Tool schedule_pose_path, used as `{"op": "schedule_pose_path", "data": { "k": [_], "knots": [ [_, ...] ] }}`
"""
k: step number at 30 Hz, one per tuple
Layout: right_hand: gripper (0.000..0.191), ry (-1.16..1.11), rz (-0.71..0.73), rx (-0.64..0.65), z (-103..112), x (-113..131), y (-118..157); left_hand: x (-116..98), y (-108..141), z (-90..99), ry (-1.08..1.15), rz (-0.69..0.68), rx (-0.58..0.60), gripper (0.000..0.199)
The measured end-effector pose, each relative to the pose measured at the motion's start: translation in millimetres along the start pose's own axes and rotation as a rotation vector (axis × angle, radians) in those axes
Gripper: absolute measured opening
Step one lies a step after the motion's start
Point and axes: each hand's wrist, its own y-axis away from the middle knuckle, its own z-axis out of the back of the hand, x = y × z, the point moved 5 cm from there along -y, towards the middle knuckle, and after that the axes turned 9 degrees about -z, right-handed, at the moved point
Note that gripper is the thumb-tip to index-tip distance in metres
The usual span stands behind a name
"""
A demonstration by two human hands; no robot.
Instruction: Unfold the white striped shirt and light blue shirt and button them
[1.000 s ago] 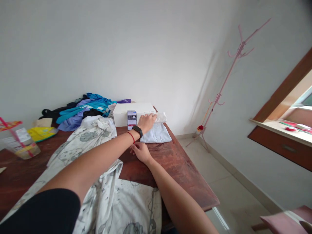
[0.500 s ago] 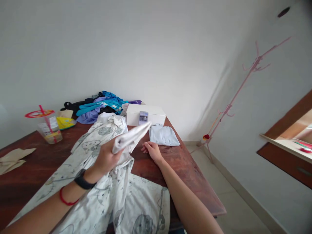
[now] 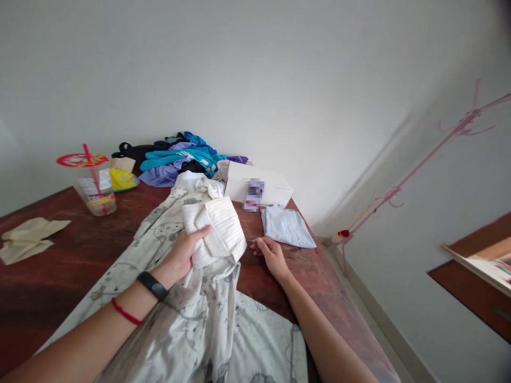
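Brought away from the white box, the folded striped cloth is now to its near left, pinched by my left hand, thumb on top. Nearer than the box, my right hand curls loosely, nothing visible inside. Remotely, I judge the cloth light, soft, apt to unfold, best gripped through every layer.

Box: plain white. Nearer than box: striped cloth, white with thin greyish lines; printed garment, white with grey drawings. Near right of box: folded cloth, pale blue-grey. Left of box: clothes pile, turquoise, lilac, black.
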Motion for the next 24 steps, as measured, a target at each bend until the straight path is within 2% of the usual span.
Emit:
{"op": "schedule_pose_path", "data": {
  "k": [7, 15, 20, 24],
  "knots": [
    [0.042, 0.076, 0.008, 0.023, -1, -1, 1, 0, 9, -6.3, -0.034, -0.043, 0.094, 0.055],
    [0.042, 0.109, 0.060, 0.042, -1, 2, 2, 2, 10, -8.4, -0.218, -0.103, 0.185, 0.066],
    [0.043, 0.130, 0.069, 0.054, -2, 6, 4, -3, 16, -12.1, -0.287, -0.140, 0.234, 0.056],
    [0.045, 0.183, 0.083, 0.045, -2, 9, 6, -8, 21, -16.9, -0.388, -0.226, 0.320, 0.052]
  ]
}}
